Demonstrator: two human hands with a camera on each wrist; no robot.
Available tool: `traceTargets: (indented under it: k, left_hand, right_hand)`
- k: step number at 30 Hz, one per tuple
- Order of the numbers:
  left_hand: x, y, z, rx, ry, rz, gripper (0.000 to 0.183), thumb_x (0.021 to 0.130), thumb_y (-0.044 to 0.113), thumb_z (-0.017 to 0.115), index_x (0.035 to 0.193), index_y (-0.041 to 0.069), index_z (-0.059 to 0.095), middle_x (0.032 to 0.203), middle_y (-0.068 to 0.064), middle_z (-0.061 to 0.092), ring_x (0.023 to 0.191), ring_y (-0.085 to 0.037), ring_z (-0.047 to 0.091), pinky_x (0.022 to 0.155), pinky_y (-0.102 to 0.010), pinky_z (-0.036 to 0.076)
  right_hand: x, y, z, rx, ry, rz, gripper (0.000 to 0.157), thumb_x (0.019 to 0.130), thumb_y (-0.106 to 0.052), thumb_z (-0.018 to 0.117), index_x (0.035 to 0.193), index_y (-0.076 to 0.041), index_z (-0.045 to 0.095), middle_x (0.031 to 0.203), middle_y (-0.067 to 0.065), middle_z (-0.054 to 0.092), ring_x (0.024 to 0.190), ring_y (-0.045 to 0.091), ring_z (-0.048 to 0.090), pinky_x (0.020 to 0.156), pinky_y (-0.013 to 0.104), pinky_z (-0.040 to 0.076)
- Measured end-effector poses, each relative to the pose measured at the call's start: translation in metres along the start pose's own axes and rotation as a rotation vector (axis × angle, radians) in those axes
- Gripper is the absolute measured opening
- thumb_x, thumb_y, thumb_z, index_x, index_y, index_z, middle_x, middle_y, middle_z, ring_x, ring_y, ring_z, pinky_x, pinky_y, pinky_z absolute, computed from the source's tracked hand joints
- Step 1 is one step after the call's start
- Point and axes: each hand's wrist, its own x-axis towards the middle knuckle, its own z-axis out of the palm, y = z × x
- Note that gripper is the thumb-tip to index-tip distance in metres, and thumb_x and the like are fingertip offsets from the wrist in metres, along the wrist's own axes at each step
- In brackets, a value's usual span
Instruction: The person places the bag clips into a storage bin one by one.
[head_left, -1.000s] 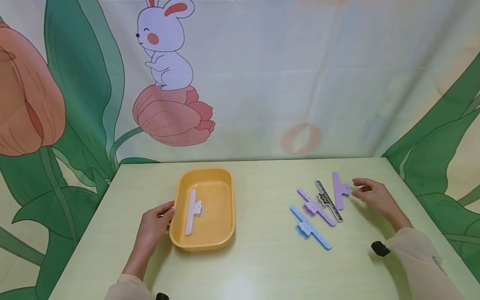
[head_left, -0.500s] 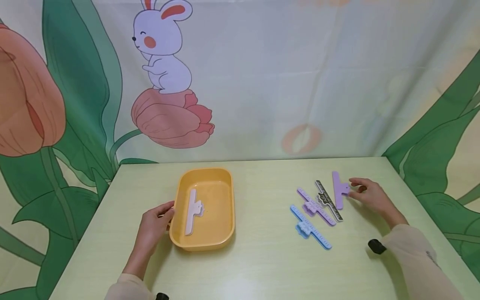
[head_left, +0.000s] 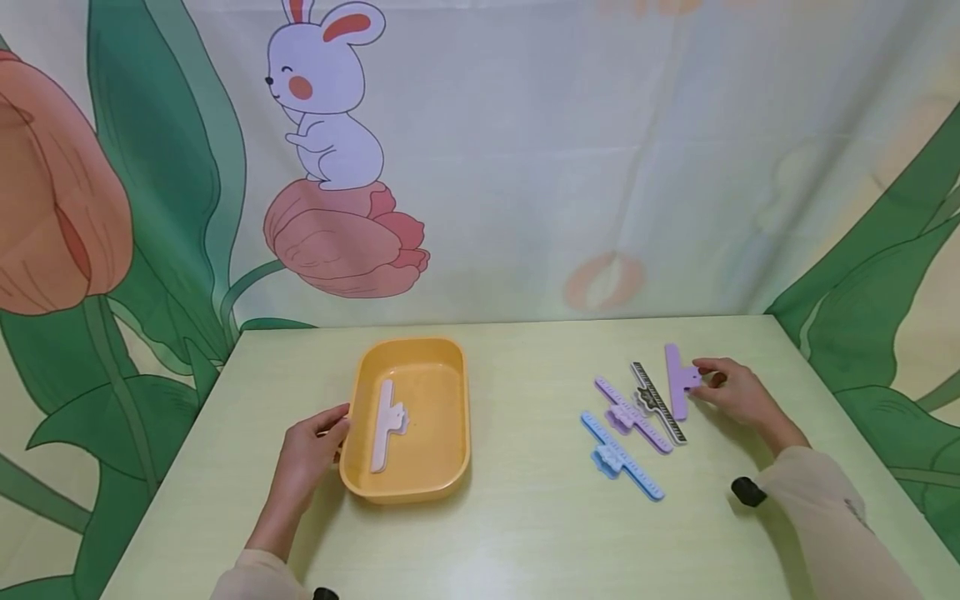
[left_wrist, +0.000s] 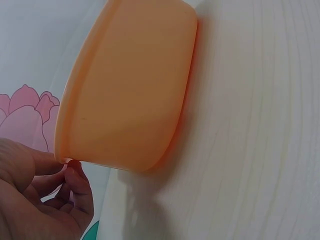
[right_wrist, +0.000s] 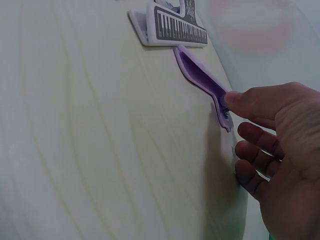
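Note:
An orange tub [head_left: 450, 350] stands on the left of the table, and a pale pink clip [head_left: 384, 433] lies inside it. My left hand [head_left: 307, 454] pinches the tub's left rim; the left wrist view shows the thumb and fingers [left_wrist: 75, 167] at its corner. Over on the right, a plain purple clip [head_left: 675, 383] has its handle between the thumb and index finger of my right hand [head_left: 742, 396]. In the right wrist view my thumb [right_wrist: 235, 98] touches that handle, while the index fingertip is hidden behind.
Left of the purple clip lie a black-and-white piano-key clip [head_left: 663, 412], a purple ruler clip [head_left: 637, 421] and a blue ruler clip [head_left: 626, 458]. A printed curtain [head_left: 510, 167] hangs along the table's back edge.
My right hand has moved slightly left, from beside the purple clip onto its handle. The left hand, the tub and the clips stay in place.

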Motion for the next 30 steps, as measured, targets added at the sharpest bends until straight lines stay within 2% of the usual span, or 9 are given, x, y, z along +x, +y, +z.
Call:
traceTargets:
  k: [19, 30]
  left_hand:
    - [-0.001, -0.007, -0.002, 0.002, 0.003, 0.023, 0.041, 0.108, 0.013, 0.053, 0.145, -0.004, 0.055, 0.122, -0.024, 0.064, 0.093, -0.022, 0.061, 0.067, -0.021, 0.052]
    - [-0.001, -0.009, -0.002, 0.001, 0.004, 0.041, 0.041, 0.107, 0.013, 0.053, 0.145, -0.004, 0.056, 0.122, -0.024, 0.064, 0.091, -0.022, 0.061, 0.066, -0.021, 0.052]
  right_hand:
    - [-0.004, 0.002, 0.008, -0.018, 0.007, -0.053, 0.053, 0.094, -0.01, 0.076, 0.135, 0.016, 0.055, 0.104, 0.021, 0.06, 0.091, 0.03, 0.05, 0.076, 0.038, 0.042]
    - [-0.012, -0.001, 0.007, -0.008, 0.003, -0.04, 0.053, 0.097, -0.013, 0.074, 0.138, 0.014, 0.054, 0.113, 0.024, 0.062, 0.097, 0.033, 0.052, 0.081, 0.041, 0.044]
